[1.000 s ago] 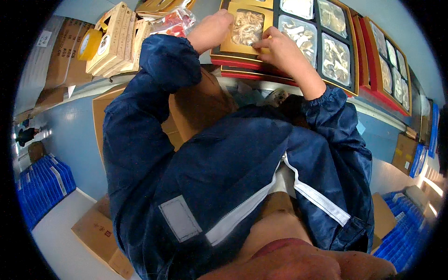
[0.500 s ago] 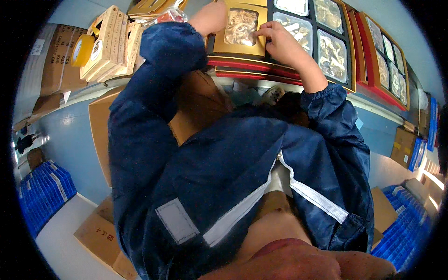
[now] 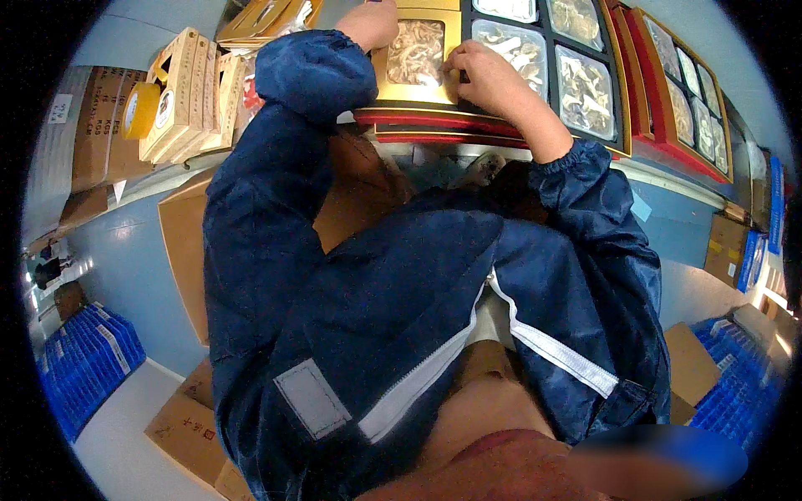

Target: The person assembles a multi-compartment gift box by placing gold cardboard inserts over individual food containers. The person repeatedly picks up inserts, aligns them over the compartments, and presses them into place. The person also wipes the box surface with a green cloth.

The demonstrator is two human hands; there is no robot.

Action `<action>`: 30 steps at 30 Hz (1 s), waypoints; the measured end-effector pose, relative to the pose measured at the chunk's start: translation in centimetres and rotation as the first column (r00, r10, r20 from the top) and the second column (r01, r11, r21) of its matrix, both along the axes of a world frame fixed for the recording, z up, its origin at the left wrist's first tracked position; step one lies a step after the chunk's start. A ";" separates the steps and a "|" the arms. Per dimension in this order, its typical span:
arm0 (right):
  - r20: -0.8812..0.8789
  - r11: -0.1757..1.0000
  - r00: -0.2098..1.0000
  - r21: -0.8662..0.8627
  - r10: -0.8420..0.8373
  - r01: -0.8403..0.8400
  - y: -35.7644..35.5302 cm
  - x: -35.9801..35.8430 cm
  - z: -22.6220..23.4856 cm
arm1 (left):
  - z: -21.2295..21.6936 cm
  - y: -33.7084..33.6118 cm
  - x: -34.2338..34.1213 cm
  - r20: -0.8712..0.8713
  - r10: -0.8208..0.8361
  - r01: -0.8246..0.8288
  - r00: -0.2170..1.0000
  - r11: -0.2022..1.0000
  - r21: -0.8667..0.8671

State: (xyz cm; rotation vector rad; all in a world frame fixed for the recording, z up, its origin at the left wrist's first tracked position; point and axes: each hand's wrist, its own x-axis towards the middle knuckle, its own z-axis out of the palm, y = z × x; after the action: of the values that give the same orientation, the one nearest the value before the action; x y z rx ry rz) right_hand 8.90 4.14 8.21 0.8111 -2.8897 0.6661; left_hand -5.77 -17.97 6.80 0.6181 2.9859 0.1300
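A gold box (image 3: 411,93) with a clear window shows pale dried mushroom pieces inside. It sits in the left part of a black-lined, gold-rimmed red case (image 3: 549,52). My right hand (image 3: 489,77) is closed at the gold box's right edge, thumb and fingertips pressed together there. My left hand (image 3: 370,27) is beside the box's far left edge, fingers curled. The picture's top edge partly cuts off those fingers, and what they hold cannot be made out. Clear packs of dried mushroom slices (image 3: 586,98) fill compartments right of the gold box.
Another red case (image 3: 681,88) with clear packs stands to the right. At left are light wooden boxes (image 3: 180,100), a yellow tape roll (image 3: 142,110) and flat gold-brown pieces (image 3: 271,21). Cardboard boxes (image 3: 188,426) and stacked blue items (image 3: 88,359) are on the floor.
My right hand has drawn back from over the window to the gold box's right edge. The view has shifted slightly, and my left hand stays near the box's left side.
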 end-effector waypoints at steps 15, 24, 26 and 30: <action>-0.090 0.966 0.965 0.060 -0.246 0.252 0.9 -11.8 -1.3 | 1.9 0.1 -1.3 -0.105 -0.170 0.180 0.980 0.979 0.095; 0.370 0.968 0.908 -0.073 -0.197 0.240 1.6 -16.0 -2.1 | 3.2 -1.8 -4.4 0.405 -0.187 0.062 0.895 0.951 0.304; 0.387 0.972 0.903 -0.058 -0.189 0.228 2.1 -16.6 -2.3 | 2.6 -1.4 -5.3 0.389 -0.250 0.117 0.887 0.935 0.334; 0.315 0.994 0.943 0.008 -0.108 0.111 1.0 -15.4 0.3 | 3.1 -1.8 -5.6 0.324 -0.303 0.239 0.896 0.945 0.225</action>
State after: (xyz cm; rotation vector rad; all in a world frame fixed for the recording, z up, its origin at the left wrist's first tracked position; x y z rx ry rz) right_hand -6.46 5.11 8.51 0.5825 -3.1810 0.8695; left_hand -11.32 -19.75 9.89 0.9167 2.5271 0.4442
